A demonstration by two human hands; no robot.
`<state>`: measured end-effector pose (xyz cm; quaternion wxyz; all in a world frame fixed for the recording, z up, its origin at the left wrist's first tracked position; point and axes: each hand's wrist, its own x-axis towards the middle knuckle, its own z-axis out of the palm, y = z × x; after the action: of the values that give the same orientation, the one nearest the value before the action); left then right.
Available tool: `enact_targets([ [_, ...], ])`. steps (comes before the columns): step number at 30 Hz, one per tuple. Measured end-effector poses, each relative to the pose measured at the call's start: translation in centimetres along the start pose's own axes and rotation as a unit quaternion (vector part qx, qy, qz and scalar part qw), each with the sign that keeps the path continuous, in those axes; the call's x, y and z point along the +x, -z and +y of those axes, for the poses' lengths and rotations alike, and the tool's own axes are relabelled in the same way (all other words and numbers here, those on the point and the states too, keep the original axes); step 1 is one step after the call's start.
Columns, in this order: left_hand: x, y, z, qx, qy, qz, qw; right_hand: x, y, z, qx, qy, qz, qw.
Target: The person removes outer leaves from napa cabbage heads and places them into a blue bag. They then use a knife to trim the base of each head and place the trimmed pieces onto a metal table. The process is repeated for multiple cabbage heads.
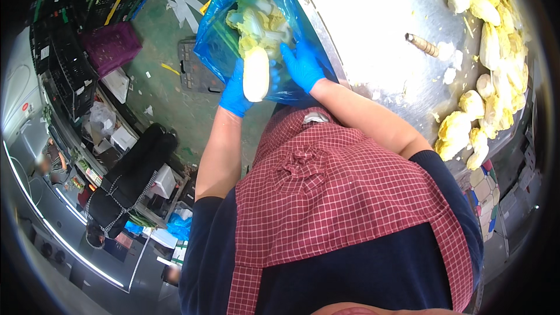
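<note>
Your left hand (236, 90), in a blue glove, has its fingers wrapped around the side of a pale trimmed cabbage (256, 74), holding it upright just at the mouth of a blue plastic bag (214, 44). Your right hand (303, 65), also gloved in blue, sits at three o'clock from that cabbage with its fingers spread fairly wide and laid against the bag's edge; whether they pinch the plastic you cannot tell from here. At twelve o'clock from your hands the bag already holds a heap of cabbage pieces (259, 20), yellow-green and loose. From your hands toward two o'clock runs the metal table (373, 17), bright and wet-looking, with a small ridged brown tool (421, 45) lying on it, well apart from your fingers. Further out, around three o'clock along the table's far rim, lies a long row of peeled cabbages (496, 64). Below your forearms hangs your red checked apron (338, 198). At nine o'clock from your hands, down on the green floor (169, 99), stand a purple crate (111, 46) and stacked black crates (61, 52).
</note>
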<state>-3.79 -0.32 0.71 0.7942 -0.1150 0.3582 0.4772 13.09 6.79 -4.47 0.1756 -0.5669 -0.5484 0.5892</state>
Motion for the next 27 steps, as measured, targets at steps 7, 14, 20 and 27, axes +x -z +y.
enact_targets([
  [7,3.0,-1.4,1.9,0.009,-0.017,-0.139,0.99,-0.7,0.0,0.0,0.042,0.06,-0.108,0.991],
  [14,5.9,-16.1,3.0,0.071,-0.028,-0.163,0.984,-5.4,11.0,-6.9,0.145,0.044,-0.212,0.965],
  [20,15.2,-27.4,-0.2,0.085,0.029,-0.159,0.983,-7.2,21.5,-2.1,0.087,0.05,0.143,0.985],
  [27,19.9,-32.3,-4.4,0.169,0.046,-0.105,0.979,-5.5,27.3,-2.8,0.19,0.082,0.266,0.942],
])
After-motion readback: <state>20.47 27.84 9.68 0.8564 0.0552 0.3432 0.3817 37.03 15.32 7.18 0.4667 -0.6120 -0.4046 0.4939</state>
